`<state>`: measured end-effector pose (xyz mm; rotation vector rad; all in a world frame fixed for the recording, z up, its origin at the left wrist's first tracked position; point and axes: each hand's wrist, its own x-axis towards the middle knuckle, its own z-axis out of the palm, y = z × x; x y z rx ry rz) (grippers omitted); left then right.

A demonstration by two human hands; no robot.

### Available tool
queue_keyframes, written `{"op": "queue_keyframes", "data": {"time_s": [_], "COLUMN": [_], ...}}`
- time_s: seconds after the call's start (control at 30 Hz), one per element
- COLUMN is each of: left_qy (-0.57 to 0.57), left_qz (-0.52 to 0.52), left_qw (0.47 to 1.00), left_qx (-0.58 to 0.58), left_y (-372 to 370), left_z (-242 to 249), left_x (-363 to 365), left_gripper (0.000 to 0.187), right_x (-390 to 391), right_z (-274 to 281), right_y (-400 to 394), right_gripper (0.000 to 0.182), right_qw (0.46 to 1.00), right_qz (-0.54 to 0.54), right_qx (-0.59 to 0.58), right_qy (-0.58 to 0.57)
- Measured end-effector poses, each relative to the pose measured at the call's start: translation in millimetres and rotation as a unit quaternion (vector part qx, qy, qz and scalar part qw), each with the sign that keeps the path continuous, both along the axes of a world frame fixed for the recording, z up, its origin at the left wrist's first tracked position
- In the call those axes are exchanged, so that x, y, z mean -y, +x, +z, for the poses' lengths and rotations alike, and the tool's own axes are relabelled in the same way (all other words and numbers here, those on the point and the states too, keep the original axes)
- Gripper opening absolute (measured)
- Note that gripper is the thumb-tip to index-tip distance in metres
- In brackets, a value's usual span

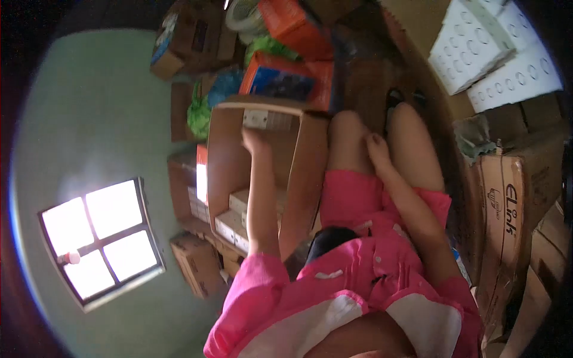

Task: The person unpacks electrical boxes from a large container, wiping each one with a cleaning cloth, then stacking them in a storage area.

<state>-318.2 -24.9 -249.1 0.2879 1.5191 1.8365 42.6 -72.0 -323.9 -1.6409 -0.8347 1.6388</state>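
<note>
My left hand [254,142] is inside a large open cardboard box [307,161], with its fingertips right at a row of small white boxes [256,119] along one wall. Blur hides how those fingers are bent, so I cannot tell whether they grip one. More small white cartons [231,227] are packed at the other end of the cardboard box, beside my forearm. My right hand [377,150] rests on my bare thigh, fingers laid out over the leg and holding nothing.
Orange boxes [280,74] and a green plastic bag [199,113] crowd around the open box. A brown "ELink" carton [501,221] stands on the right, near white sheets with printed circles [471,45]. A window [101,238] is set in the green wall [89,119].
</note>
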Motion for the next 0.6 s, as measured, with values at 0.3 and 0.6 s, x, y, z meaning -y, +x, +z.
{"op": "queue_keyframes", "data": {"time_s": [0.3, 0.6], "left_qy": [0.116, 0.181], "left_qz": [-0.096, -0.444], "left_qw": [0.890, 0.698], "left_qx": [-0.431, -0.532], "left_y": [208.4, 420.7], "left_z": [243.5, 227.3], "left_x": [-48.5, -129.3], "left_gripper": [0.051, 0.085], "right_x": [-4.8, 3.3], "right_z": [44.0, 19.1], "right_y": [-2.9, -5.9], "right_gripper": [0.038, 0.042], "right_qw": [0.998, 0.997], "right_qz": [-0.027, -0.042], "right_qx": [0.007, -0.044], "right_qy": [-0.048, 0.050]}}
